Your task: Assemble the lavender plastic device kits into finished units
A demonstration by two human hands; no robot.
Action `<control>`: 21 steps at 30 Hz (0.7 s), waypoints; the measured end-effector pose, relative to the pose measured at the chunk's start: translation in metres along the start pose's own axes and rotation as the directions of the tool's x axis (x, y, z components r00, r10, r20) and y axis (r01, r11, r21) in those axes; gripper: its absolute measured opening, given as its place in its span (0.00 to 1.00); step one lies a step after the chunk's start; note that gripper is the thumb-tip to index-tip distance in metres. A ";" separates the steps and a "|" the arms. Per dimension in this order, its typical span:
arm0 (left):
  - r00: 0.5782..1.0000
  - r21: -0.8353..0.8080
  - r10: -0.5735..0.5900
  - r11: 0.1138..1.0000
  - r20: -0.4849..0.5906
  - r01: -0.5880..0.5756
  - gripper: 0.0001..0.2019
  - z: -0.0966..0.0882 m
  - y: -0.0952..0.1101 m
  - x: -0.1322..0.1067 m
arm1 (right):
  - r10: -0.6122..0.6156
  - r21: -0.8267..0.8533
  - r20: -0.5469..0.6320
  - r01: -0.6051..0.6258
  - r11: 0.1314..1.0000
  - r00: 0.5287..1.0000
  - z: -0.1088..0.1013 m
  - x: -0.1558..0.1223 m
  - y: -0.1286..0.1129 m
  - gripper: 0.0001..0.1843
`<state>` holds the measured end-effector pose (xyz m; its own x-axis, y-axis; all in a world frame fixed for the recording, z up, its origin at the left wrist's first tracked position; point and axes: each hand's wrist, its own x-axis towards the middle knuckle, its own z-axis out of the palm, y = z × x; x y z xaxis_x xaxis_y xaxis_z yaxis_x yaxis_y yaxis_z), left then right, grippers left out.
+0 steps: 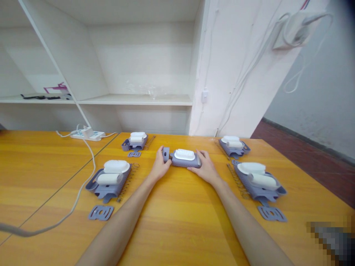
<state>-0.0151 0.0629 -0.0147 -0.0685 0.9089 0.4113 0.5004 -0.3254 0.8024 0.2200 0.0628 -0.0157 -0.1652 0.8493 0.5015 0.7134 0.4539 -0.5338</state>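
**Two hands at a gray holder**

The left hand (160, 165) curls around a small gray end piece (166, 154), thumb and fingers parted by its width. The right hand (205, 167) similarly clasps the right end of the gray holder (183, 162), which lies between the hands at mid-desk (180, 221) and bears a white oval part (185, 155). To either side are two gray units (107, 193), each carrying white rolls (108, 179) or pads, with coil springs (128, 183) alongside. Beyond, a power strip (95, 136) lies at left, before white shelving (135, 99).
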 end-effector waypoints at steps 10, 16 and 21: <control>0.998 0.178 -0.050 0.983 0.029 0.044 0.33 0.002 0.005 -0.001 | 0.000 -0.023 0.051 0.001 1.000 0.999 0.000 -0.003 -0.003 0.40; 0.996 0.046 -0.011 0.999 0.085 0.007 0.34 0.002 -0.002 -0.001 | -0.016 -0.010 0.043 0.016 1.000 0.999 0.000 -0.004 -0.005 0.41; 0.998 -0.105 -0.016 0.994 0.056 0.022 0.35 0.000 -0.003 -0.001 | -0.003 0.008 0.077 0.002 1.000 0.997 0.000 -0.004 -0.006 0.41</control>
<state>-0.0166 0.0633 -0.0176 -0.0285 0.9272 0.3734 0.4055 -0.3307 0.8522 0.2165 0.0565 -0.0149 -0.2189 0.8661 0.4494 0.7076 0.4580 -0.5381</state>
